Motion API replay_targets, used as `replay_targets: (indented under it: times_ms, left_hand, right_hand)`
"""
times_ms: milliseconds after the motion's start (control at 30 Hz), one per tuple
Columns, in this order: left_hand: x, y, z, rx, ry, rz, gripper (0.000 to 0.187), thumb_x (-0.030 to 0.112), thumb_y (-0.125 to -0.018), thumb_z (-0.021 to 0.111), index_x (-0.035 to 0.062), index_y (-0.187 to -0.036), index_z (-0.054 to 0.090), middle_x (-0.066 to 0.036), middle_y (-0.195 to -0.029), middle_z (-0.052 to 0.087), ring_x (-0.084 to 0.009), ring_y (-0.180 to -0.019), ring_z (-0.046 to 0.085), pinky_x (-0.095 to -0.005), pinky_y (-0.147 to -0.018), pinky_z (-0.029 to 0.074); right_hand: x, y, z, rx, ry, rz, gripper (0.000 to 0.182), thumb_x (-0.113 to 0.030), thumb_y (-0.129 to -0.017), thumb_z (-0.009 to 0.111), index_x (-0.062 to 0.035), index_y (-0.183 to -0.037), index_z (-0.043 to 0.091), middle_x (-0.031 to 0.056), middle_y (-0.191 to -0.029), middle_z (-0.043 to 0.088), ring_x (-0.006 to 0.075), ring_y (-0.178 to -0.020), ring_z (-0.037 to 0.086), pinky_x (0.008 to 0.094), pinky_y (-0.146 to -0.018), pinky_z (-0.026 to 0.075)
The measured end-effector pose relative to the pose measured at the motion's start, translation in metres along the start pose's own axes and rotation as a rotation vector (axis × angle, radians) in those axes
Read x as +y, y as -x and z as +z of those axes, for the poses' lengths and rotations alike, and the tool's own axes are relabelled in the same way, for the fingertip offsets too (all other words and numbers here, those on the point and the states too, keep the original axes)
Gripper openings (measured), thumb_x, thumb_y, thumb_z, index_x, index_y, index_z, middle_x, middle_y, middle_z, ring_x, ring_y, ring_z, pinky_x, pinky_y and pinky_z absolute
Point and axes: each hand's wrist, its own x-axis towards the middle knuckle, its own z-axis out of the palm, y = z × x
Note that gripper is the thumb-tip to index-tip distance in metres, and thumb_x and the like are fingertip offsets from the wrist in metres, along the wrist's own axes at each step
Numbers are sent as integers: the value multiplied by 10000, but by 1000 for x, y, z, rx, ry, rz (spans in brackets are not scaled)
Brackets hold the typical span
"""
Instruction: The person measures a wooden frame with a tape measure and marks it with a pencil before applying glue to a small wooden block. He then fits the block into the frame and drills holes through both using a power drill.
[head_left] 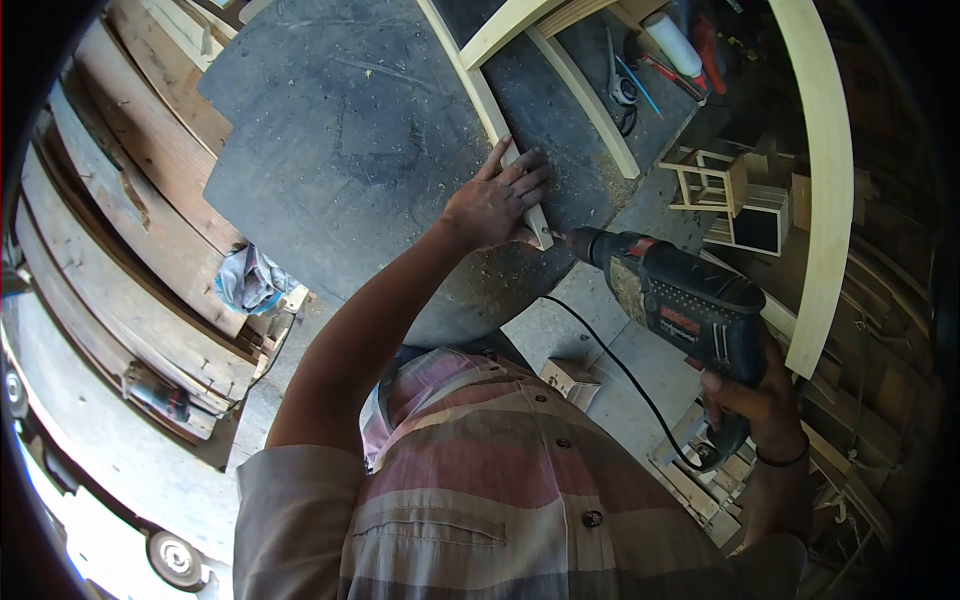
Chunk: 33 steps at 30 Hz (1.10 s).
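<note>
My left hand [497, 200] grips a pale wooden strip [484, 98] near its near end, with the fingers laid across it. The strip belongs to a frame whose curved piece [505, 30] joins it farther up. My right hand [752, 400] is wrapped round the handle of a dark corded power drill [680, 295]. The drill lies level and points left, its bit right at the strip's end, just below my left fingers. A black cord [625, 368] curves from the handle toward the dark worktop [330, 160].
A tape measure [622, 90], a blue pencil [638, 85] and a white bottle [672, 42] lie at the top right. A long curved wooden piece [825, 180] stands at right. Small wooden frames [710, 185] sit beyond the worktop. Boards [140, 150] are stacked at left.
</note>
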Motion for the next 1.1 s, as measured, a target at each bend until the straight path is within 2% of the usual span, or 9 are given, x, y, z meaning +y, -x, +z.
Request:
replay_targets:
  times_ms: [367, 467, 900, 1100]
  left_hand:
    - [1, 1, 0, -18, -3, -7, 847, 706, -809, 506, 163, -1453, 419, 0, -1494, 410, -216, -1462, 238, -553, -1224, -24]
    - [0, 1, 3, 33, -21, 1, 831, 698, -808, 517, 168, -1442, 434, -1, -1488, 416, -216, -1459, 247, -558, -1223, -20]
    - [1, 3, -2, 2, 3, 3, 776, 650, -831, 532, 162, -1430, 448, -1, -1491, 414, -215, -1465, 233, -559, -1223, -22]
    - [1, 3, -3, -5, 3, 8, 763, 635, -833, 546, 156, -1420, 462, -2, -1493, 412, -218, -1466, 230, -561, -1224, -16]
  right_hand:
    - [5, -2, -2, -6, 7, 3, 721, -94, -803, 726, -36, -1429, 371, 139, -1007, 649, 85, -518, 535, 233, -440, 445]
    - [8, -4, -4, 7, 17, 2, 700, -86, -801, 719, -20, -1413, 385, 132, -983, 648, 86, -500, 526, 240, -442, 448]
    - [8, -4, -1, 18, 39, -24, 657, -108, -806, 708, -19, -1387, 413, 141, -976, 650, 96, -507, 532, 251, -448, 452]
    - [6, -4, 2, 15, 35, -43, 663, -112, -807, 712, -15, -1388, 408, 128, -967, 642, 87, -508, 527, 249, -497, 484]
